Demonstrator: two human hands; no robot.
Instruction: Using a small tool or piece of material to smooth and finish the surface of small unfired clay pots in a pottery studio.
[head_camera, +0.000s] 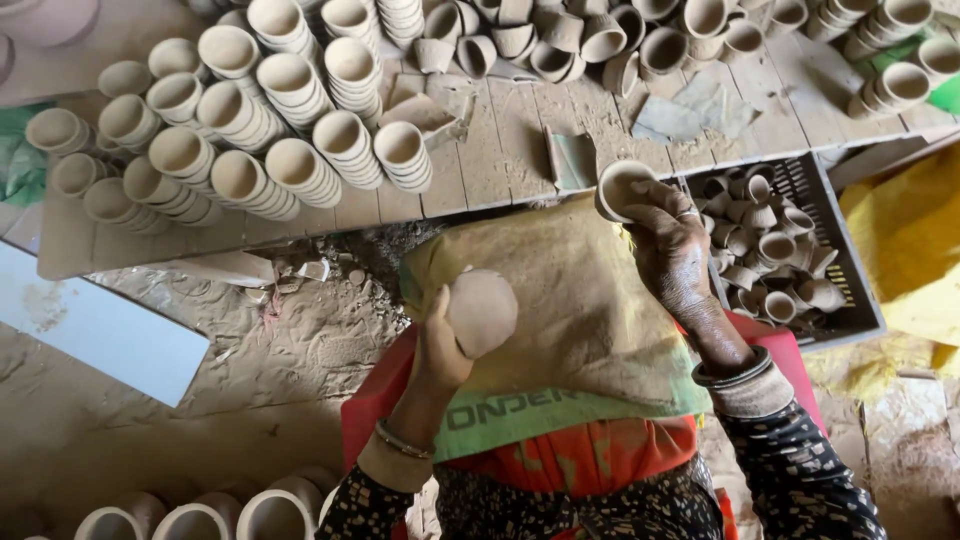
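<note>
Head view: left hand (440, 345) grips a clay cup (482, 312) above the sack (570, 300), seemingly bottom up. Right hand (672, 245) pinches a second cup (622, 188) beyond the sack, mouth upward, beside the crate (850, 290).

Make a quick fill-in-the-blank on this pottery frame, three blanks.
1. The left hand holds a clay cup with its ____ facing the camera.
2. The right hand grips another cup by its ____.
3. Loose cups fill the dark plastic ____ to the person's right.

Missing words: base; rim; crate
</note>
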